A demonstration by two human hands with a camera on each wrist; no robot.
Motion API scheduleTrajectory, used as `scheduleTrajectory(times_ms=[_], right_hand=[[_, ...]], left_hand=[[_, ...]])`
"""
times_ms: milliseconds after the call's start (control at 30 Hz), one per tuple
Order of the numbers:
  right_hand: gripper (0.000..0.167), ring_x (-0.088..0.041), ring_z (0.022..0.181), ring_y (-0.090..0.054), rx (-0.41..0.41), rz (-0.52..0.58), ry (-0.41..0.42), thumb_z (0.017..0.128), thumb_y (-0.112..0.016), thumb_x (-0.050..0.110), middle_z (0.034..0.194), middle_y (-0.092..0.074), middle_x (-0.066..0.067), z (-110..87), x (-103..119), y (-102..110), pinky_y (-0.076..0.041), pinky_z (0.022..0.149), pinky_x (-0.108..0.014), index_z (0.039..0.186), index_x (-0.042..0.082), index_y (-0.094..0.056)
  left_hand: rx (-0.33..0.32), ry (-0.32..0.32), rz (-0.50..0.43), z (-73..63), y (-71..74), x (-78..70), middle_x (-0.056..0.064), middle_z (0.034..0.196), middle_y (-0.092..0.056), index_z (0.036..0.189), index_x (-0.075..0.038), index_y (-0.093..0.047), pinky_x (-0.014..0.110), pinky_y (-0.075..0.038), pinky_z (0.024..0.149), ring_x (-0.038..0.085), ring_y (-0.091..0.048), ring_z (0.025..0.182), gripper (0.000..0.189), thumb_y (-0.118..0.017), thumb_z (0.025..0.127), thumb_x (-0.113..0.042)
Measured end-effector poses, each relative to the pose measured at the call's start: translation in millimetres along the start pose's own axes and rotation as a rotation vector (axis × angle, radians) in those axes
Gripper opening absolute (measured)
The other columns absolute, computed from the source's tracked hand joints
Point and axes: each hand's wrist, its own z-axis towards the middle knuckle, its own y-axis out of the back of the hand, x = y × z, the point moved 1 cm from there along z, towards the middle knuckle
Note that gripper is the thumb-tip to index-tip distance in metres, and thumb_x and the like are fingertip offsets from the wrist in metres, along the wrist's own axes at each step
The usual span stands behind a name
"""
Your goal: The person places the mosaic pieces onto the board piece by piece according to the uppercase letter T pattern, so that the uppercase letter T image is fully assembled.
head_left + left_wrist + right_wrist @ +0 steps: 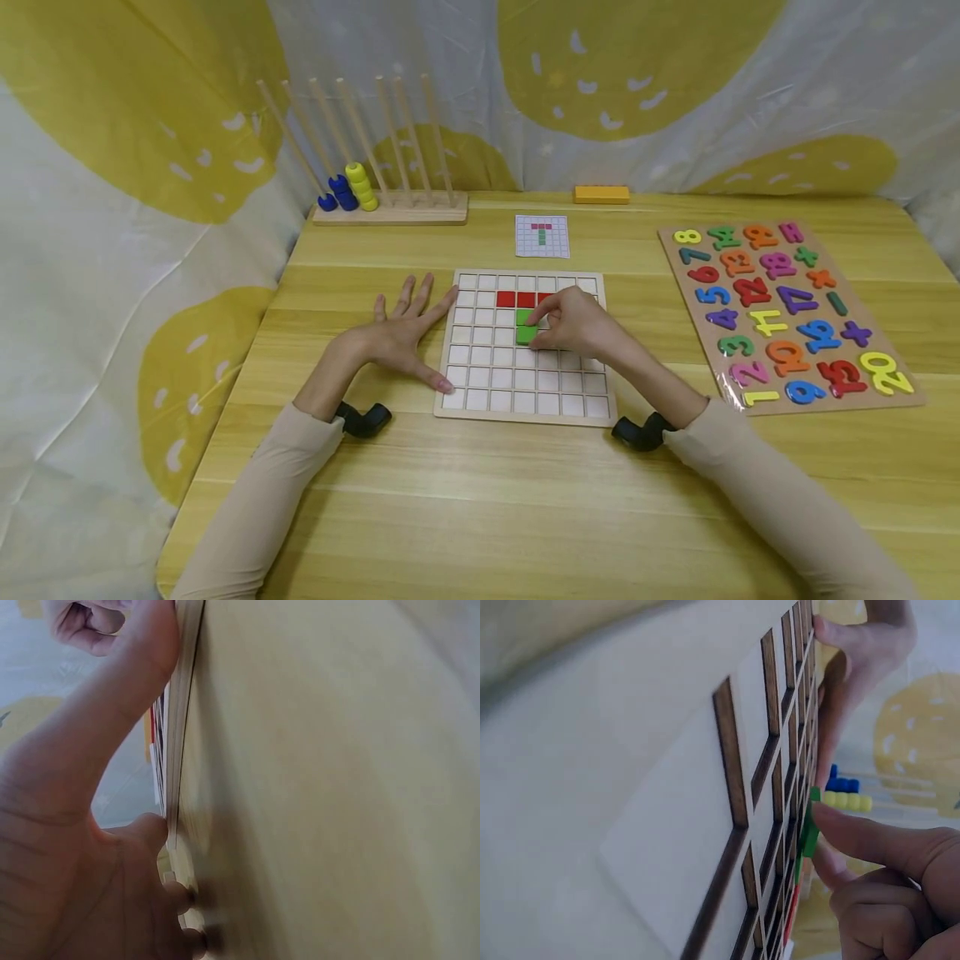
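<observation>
A wooden grid board [501, 401] with square cells lies on the table. Three red square tiles [506, 299] sit in a row near its far side, the right one partly covered by my fingers. Below the middle red tile, one green tile [523, 317] fills a cell. My right hand [581, 321] pinches another green tile [527, 335] between thumb and fingertip, just below the first; in the right wrist view this green tile [808, 825] stands slightly proud of the grid. My left hand [397, 337] is spread, thumb and index fingertip at the board's left edge.
A small pattern card [542, 237] showing a red and green T lies behind the board. A bead abacus [390, 215] stands at the back left, an orange block [602, 194] near the curtain. The number puzzle board [757, 317] lies right.
</observation>
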Motion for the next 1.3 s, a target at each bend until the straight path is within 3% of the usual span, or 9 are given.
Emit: scheduleTrajectory(times_ms=[367, 667, 867, 1067, 1300], right_hand=[[0.027, -0.012, 0.056, -0.033, -0.019, -0.072, 0.006, 0.081, -0.087, 0.008, 0.055, -0.035, 0.003, 1.2, 2, -4, -0.025, 0.055, -0.024, 0.106, 0.001, -0.078], [0.026, -0.013, 0.056, -0.035, -0.037, -0.07, 0.005, 0.079, -0.089, 0.008, 0.055, -0.037, 0.003, 1.8, 0, -4, -0.027, 0.055, -0.025, 0.103, 0.004, -0.08], [0.024, -0.015, 0.058, -0.035, -0.05, -0.033, 0.016, 0.077, -0.091, 0.009, 0.057, -0.035, 0.003, 1.2, -3, -3, -0.025, 0.055, -0.025, 0.1, 0.008, -0.083], [0.025, -0.015, 0.058, -0.035, -0.032, 0.02, 0.016, 0.076, -0.091, 0.008, 0.056, -0.036, 0.004, 2.1, -7, -2, -0.024, 0.054, -0.024, 0.1, 0.009, -0.083], [0.027, -0.014, 0.058, -0.035, -0.006, 0.057, 0.034, 0.076, -0.091, 0.007, 0.056, -0.037, 0.004, 2.3, -9, 1, -0.025, 0.054, -0.023, 0.102, 0.009, -0.083]], left_hand=[[0.004, 0.003, 0.001, -0.9, 0.8, -1.2, 0.016, 0.167, 0.035, 0.165, -0.029, 0.015, 0.079, 0.018, 0.115, 0.041, 0.036, 0.153, 0.143, -0.085, 0.071, -0.069], [0.004, 0.008, 0.0, -0.7, 0.0, -0.9, 0.015, 0.167, 0.035, 0.165, -0.029, 0.016, 0.078, 0.018, 0.116, 0.04, 0.036, 0.153, 0.143, -0.085, 0.071, -0.068], [0.001, -0.001, -0.016, -1.9, 0.4, -0.8, 0.015, 0.167, 0.036, 0.165, -0.03, 0.016, 0.077, 0.019, 0.116, 0.039, 0.037, 0.153, 0.143, -0.084, 0.071, -0.071], [-0.006, -0.024, -0.054, -1.3, -1.2, 1.3, 0.015, 0.167, 0.036, 0.165, -0.034, 0.017, 0.078, 0.02, 0.114, 0.039, 0.038, 0.152, 0.144, -0.077, 0.067, -0.083], [-0.001, -0.01, -0.005, -1.2, -0.6, -0.5, 0.016, 0.167, 0.037, 0.165, -0.03, 0.017, 0.079, 0.019, 0.114, 0.04, 0.038, 0.152, 0.143, -0.084, 0.072, -0.069]])
